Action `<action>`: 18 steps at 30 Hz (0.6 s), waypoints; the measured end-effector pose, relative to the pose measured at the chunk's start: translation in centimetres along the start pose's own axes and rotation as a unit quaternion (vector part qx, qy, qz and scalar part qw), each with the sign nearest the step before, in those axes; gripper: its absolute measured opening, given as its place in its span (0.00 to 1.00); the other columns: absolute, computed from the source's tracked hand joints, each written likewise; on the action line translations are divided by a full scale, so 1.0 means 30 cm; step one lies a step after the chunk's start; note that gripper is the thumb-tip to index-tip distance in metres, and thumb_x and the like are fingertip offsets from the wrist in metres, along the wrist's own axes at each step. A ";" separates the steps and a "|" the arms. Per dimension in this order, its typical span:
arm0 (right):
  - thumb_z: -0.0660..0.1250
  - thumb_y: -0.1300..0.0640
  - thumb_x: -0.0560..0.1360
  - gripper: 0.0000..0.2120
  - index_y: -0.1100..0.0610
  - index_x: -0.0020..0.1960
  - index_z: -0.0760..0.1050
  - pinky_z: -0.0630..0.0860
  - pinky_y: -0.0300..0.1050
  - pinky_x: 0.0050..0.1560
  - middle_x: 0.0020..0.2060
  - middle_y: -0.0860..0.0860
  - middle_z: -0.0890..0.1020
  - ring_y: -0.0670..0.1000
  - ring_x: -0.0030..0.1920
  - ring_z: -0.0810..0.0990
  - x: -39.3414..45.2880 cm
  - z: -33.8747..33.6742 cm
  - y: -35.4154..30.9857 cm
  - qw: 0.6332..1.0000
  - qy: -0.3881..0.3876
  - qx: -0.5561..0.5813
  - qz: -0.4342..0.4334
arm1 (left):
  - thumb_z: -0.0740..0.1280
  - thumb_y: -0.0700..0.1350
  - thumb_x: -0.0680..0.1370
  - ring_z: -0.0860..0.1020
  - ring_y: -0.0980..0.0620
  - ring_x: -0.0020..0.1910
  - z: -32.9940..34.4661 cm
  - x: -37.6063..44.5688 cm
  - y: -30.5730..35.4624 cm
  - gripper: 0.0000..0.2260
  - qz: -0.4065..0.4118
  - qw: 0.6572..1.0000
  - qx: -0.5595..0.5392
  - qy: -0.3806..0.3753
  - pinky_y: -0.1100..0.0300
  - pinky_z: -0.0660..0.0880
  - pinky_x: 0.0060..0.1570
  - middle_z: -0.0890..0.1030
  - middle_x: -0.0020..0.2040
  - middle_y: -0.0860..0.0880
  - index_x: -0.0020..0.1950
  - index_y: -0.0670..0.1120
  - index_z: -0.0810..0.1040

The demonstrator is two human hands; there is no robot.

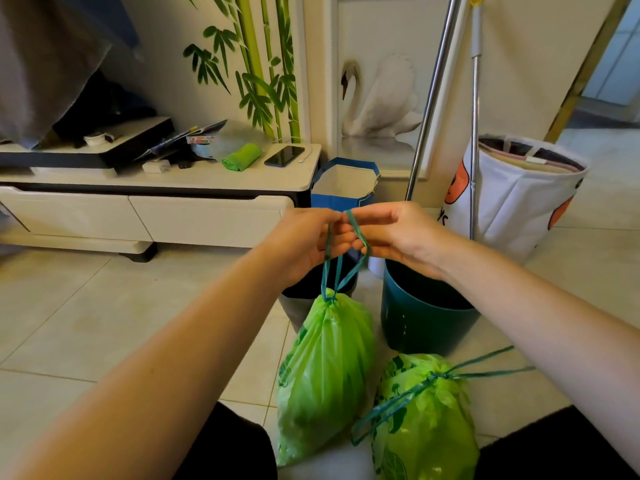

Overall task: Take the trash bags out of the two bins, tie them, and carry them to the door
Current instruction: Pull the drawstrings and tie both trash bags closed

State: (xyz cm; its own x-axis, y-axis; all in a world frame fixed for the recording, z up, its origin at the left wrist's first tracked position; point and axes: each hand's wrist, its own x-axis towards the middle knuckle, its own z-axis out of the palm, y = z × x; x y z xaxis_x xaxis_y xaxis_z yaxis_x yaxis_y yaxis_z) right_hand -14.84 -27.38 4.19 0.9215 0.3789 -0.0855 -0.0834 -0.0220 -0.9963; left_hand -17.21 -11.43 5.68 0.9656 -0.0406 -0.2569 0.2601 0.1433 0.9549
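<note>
A green trash bag stands on the floor with its neck cinched by a teal drawstring. My left hand and my right hand both pinch that drawstring's loops above the bag, fingertips almost touching. A second green trash bag lies to the right on the tiles, cinched shut, its teal strings trailing loose. Behind them stand a teal bin and a grey bin, the latter mostly hidden by my left hand and the bag.
A low white TV cabinet with a phone and clutter runs along the left. A blue paper bag, two leaning metal poles and a white laundry basket stand behind the bins. A doorway opens at far right.
</note>
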 end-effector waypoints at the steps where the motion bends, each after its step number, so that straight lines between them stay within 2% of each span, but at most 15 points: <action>1: 0.68 0.65 0.74 0.13 0.59 0.58 0.79 0.82 0.39 0.44 0.46 0.56 0.85 0.49 0.40 0.84 -0.005 -0.005 -0.001 1.000 0.007 -0.004 -0.009 | 0.60 0.38 0.79 0.78 0.51 0.32 0.005 0.003 -0.006 0.08 0.000 1.000 -0.007 0.005 0.63 0.79 0.35 0.79 0.35 0.45 0.44 0.38 0.77; 4: 0.68 0.65 0.74 0.15 0.61 0.61 0.78 0.81 0.39 0.42 0.49 0.58 0.84 0.49 0.40 0.85 -0.015 -0.013 0.000 0.999 0.025 -0.007 -0.023 | 0.60 0.37 0.78 0.80 0.47 0.37 0.015 0.012 -0.029 0.09 0.015 0.999 0.015 0.030 0.58 0.79 0.42 0.79 0.36 0.43 0.42 0.38 0.77; 6: 0.68 0.64 0.74 0.15 0.61 0.61 0.78 0.82 0.40 0.43 0.50 0.58 0.84 0.51 0.43 0.85 -0.022 -0.016 0.000 0.998 0.032 -0.039 -0.038 | 0.60 0.40 0.79 0.81 0.46 0.40 0.021 0.015 -0.044 0.10 0.013 0.999 0.012 0.027 0.57 0.80 0.42 0.80 0.38 0.42 0.43 0.38 0.77; 8: 0.69 0.63 0.74 0.14 0.60 0.59 0.79 0.83 0.44 0.44 0.50 0.55 0.85 0.53 0.45 0.86 -0.027 -0.013 -0.004 0.989 0.034 -0.128 -0.069 | 0.61 0.44 0.80 0.81 0.48 0.38 0.031 0.011 -0.051 0.12 -0.004 1.000 -0.017 -0.003 0.59 0.80 0.37 0.81 0.39 0.42 0.50 0.37 0.78; 10: 0.71 0.62 0.73 0.13 0.57 0.58 0.80 0.83 0.47 0.45 0.49 0.52 0.84 0.53 0.44 0.86 -0.027 -0.005 -0.010 0.964 0.039 -0.240 -0.104 | 0.62 0.45 0.80 0.81 0.49 0.37 0.043 0.008 -0.055 0.14 -0.007 1.000 -0.020 -0.021 0.59 0.80 0.39 0.81 0.41 0.43 0.56 0.36 0.79; 14: 0.73 0.63 0.70 0.14 0.53 0.54 0.81 0.83 0.45 0.41 0.44 0.48 0.84 0.52 0.39 0.86 -0.021 -0.012 -0.013 0.944 0.055 -0.304 -0.120 | 0.62 0.39 0.80 0.79 0.48 0.39 0.055 0.014 -0.062 0.08 0.004 0.999 -0.041 -0.013 0.55 0.78 0.50 0.81 0.42 0.42 0.50 0.37 0.78; 16: 0.71 0.63 0.70 0.12 0.53 0.52 0.81 0.83 0.45 0.40 0.42 0.49 0.84 0.52 0.39 0.85 -0.024 -0.035 -0.005 0.933 0.086 -0.329 -0.118 | 0.61 0.39 0.80 0.80 0.49 0.40 0.049 0.022 -0.059 0.07 -0.005 0.998 -0.064 -0.007 0.56 0.78 0.49 0.80 0.41 0.43 0.46 0.39 0.77; 18: 0.69 0.63 0.72 0.08 0.55 0.50 0.81 0.83 0.44 0.42 0.39 0.48 0.84 0.50 0.39 0.84 -0.036 -0.071 0.009 0.924 0.099 -0.352 -0.110 | 0.60 0.41 0.81 0.80 0.50 0.37 0.038 0.033 -0.060 0.08 -0.019 0.997 -0.073 -0.002 0.59 0.80 0.42 0.80 0.39 0.45 0.46 0.40 0.76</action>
State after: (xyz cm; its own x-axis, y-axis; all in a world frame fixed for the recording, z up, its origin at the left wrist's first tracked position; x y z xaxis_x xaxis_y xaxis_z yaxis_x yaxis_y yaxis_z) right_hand -15.05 -29.76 4.00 0.9440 0.2705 0.1889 0.3174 -0.5876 -0.7443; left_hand -16.72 -12.87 3.87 0.9550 -0.0532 -0.2918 0.2947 0.2836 0.9125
